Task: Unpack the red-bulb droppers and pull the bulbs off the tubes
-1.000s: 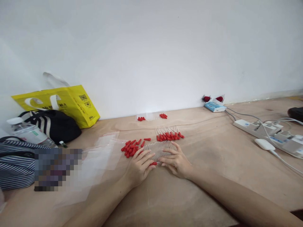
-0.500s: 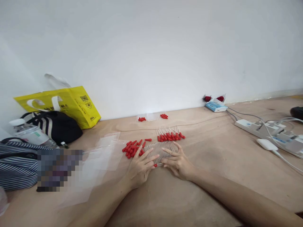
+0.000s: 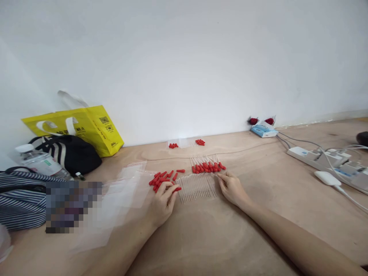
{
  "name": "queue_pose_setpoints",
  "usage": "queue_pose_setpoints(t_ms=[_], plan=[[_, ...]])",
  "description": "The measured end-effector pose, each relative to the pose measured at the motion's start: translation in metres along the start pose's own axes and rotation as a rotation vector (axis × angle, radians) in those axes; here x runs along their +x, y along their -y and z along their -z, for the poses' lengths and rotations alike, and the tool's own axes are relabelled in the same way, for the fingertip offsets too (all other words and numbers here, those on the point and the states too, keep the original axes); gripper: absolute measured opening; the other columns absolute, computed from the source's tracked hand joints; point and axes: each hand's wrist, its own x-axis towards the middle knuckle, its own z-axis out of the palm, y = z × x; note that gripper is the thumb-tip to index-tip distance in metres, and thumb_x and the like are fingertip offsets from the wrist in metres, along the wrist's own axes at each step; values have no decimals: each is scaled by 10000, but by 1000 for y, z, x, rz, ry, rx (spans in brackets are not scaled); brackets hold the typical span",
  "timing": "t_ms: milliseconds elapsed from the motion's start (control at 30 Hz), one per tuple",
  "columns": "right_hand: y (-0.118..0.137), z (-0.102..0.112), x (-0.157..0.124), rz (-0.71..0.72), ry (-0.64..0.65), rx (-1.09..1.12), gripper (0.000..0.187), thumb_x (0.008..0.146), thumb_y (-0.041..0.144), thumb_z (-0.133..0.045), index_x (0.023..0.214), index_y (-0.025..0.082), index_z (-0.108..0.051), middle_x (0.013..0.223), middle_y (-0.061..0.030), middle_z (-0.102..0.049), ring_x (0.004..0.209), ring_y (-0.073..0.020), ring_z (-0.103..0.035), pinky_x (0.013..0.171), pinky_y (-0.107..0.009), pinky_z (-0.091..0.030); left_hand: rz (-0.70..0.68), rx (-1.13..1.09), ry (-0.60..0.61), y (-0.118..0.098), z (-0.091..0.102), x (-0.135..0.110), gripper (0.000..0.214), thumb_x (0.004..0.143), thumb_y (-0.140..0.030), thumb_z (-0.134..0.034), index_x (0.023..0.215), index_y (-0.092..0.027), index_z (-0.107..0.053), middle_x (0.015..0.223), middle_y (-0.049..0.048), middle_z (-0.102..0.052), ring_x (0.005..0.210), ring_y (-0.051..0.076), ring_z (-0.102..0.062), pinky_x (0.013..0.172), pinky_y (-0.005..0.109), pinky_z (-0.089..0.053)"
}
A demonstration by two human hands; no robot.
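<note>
My left hand (image 3: 164, 201) pinches a red rubber dropper bulb (image 3: 178, 189) between thumb and fingers, beside a loose pile of red bulbs (image 3: 156, 180). To its right lies a row of clear glass dropper tubes (image 3: 197, 188), side by side on the table. My right hand (image 3: 232, 188) is closed at the row's upper right corner, its fingertips pinching what looks like the end of one thin glass tube. Just beyond the row, assembled droppers (image 3: 208, 167) lie with red bulbs toward me and glass tips toward the wall.
Clear zip bags (image 3: 120, 197) are spread on the left of the wooden table. Two small groups of red bulbs (image 3: 200, 142) lie by the wall. A yellow bag (image 3: 106, 132), black bag and bottle stand left; a power strip (image 3: 304, 154) with cables lies right.
Both hands have drawn apart from atop the glass tubes, uncovering the row. My left hand now pinches a red bulb. My right hand has moved right and closed at the row's edge.
</note>
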Motion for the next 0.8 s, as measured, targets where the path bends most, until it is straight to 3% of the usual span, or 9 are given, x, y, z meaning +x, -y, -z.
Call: queue_pose_setpoints(t_ms=[133, 300, 400, 500, 633, 800], plan=[[-3, -8, 1, 8, 48, -38, 306, 785, 98, -352, 849, 141, -649, 676, -61, -517, 655, -162, -515, 628, -257, -417, 220, -3, 19, 17, 7, 15, 213, 800, -205, -426, 964, -173, -559, 901, 56, -552, 792, 150, -567, 706, 276, -474], [5, -18, 1, 20, 80, 30, 256, 757, 82, -403, 899, 138, -609, 817, -83, -536, 774, -170, -526, 705, -264, -425, 515, 110, 136, 39, 7, 40, 122, 749, -270, -481, 814, -179, -528, 737, 9, -605, 647, 135, -565, 589, 240, -434], [9, -17, 1, 14, 134, 45, 215, 778, 118, -417, 882, 157, -602, 851, -79, -541, 810, -173, -522, 735, -275, -418, 520, 175, 231, 46, 4, 47, 110, 728, -298, -508, 739, -191, -529, 658, -10, -607, 637, 143, -561, 580, 241, -404], [11, -14, 2, 1, 186, 47, 195, 800, 170, -432, 886, 162, -607, 874, -82, -552, 834, -178, -524, 757, -292, -410, 500, 193, 251, 46, 2, 49, 157, 708, -345, -539, 680, -190, -539, 688, 6, -613, 680, 162, -560, 606, 258, -393], [12, -12, 2, -8, 216, 37, 226, 800, 154, -425, 935, 165, -606, 934, -92, -569, 887, -182, -528, 781, -304, -399, 467, 294, 216, 37, 0, 57, 208, 722, -379, -526, 684, -179, -571, 783, 49, -605, 820, 202, -539, 734, 312, -382], [12, -12, 2, -9, 208, 30, 280, 783, 112, -417, 995, 164, -592, 993, -96, -590, 937, -188, -526, 805, -314, -390, 411, 305, 314, 21, -21, 80, 147, 694, -331, -552, 669, -212, -635, 793, 32, -617, 885, 213, -524, 796, 325, -361]])
